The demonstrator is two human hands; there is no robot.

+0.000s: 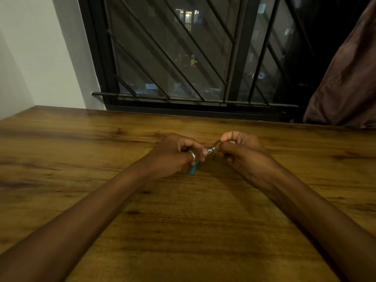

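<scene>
Evidently the work sits between the two hands, low over the worktop (pixel 183 220). The left hand (pixel 175 153), a ring (pixel 192 155) on one finger, is curled round a teal pen (pixel 192 169). The pen's long axis runs from its blunt end below that hand up and rightward to the pale tip (pixel 211 149). The right hand (pixel 240 147), fingers curled in, pinches at that tip; whether a small loose piece sits there I cannot tell. Any pull or twist would likely run along this slant. Behind stand a barred window (pixel 183 58), a pale wall (pixel 40 58) and a dark curtain (pixel 345 78).
</scene>
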